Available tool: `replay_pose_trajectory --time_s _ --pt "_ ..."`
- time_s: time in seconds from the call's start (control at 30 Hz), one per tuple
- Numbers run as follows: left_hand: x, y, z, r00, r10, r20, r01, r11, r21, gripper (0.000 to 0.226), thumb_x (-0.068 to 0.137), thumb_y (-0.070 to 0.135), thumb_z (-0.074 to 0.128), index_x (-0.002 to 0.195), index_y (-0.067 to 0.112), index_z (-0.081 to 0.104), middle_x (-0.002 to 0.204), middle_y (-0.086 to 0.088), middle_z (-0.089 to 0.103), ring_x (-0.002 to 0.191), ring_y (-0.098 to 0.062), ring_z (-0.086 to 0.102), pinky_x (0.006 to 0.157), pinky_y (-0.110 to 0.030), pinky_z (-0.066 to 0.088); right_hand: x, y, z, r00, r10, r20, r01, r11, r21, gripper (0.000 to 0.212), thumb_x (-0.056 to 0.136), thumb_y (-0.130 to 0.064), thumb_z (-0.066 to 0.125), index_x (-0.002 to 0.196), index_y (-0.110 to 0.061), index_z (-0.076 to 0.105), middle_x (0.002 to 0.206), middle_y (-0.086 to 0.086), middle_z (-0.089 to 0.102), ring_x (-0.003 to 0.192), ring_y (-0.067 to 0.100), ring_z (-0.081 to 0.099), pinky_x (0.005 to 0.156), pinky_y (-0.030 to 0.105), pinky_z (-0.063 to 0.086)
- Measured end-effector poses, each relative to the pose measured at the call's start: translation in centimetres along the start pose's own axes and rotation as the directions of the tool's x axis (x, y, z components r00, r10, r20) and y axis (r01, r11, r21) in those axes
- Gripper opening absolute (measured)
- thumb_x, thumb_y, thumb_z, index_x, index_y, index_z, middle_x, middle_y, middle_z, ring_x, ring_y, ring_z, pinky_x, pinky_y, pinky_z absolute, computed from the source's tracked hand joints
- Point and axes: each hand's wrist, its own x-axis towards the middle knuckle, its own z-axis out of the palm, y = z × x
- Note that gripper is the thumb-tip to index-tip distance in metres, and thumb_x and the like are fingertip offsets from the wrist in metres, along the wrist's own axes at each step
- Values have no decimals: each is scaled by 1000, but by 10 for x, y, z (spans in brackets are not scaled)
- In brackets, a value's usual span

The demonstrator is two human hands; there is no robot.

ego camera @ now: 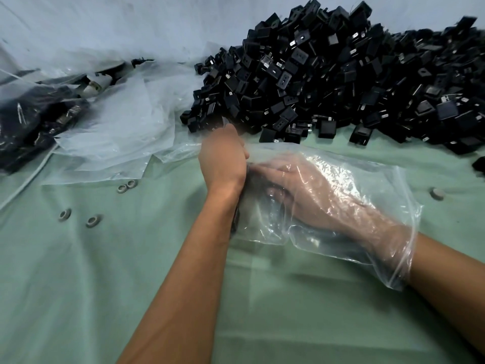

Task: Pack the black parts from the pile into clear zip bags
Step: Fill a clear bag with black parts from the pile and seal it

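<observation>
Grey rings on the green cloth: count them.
5. Two touching left of the left hand, two lower left, one right of the bag. Plastic may hide more.

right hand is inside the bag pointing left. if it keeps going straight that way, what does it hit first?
Probably the dark parts at its fingertips inside the clear bag, then the left hand gripping the bag from outside. The right hand looks almost against both already; depth through the plastic is unclear.
</observation>
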Motion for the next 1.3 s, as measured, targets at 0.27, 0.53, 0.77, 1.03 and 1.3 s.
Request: replay_pose_trajectory --time_s 0.27,0.53,0.77,1.03,1.3 --pt "-5 -1 -1 912 361 197 -406 714 570 38 104 42 44 71 23 45 64 7 51 64 -20 50 57 -35 30 8 31 -30 946 -323 22 315 901 -298 23 102 5 47 105 -1 69 93 0 73 85 8 70 75 23 59" --pt "-9 -4 6 901 296 317 -431 530 730 23 103 37 50 89 19 53 81 -2 60 76 -27 52 68 -36 39 3 35 -96 907 -64 417 388 518 -763 46 105 -44 49 149 -33 45 157 -6 46 144 8 36 121 31 29" --pt "-13 -3 10 919 274 285 -388 494 778 21 101 36 55 87 20 53 75 3 53 74 -24 49 68 -35 36 -49 -25 -182 968 156 197 -10 807 -591 17 92 -6 70 99 -17 82 111 -3 79 106 8 73 90 28 61" --pt "-25 10 14 885 240 399 -465 487 740 28 101 45 54 89 20 60 88 -2 66 86 -26 61 78 -40 53 -9 -2 -205 780 -194 -595 -292 729 -619 41 87 8 49 85 -24 75 92 0 73 76 10 68 76 34 57" --pt "-98 64 84 752 328 571 -634 598 491 39 92 62 56 91 23 59 84 2 66 81 -24 62 67 -36 47 24 -16 -204 995 94 -27 -45 196 -980 52 93 -6 63 141 -26 62 137 4 56 121 27 59 98 44 50"
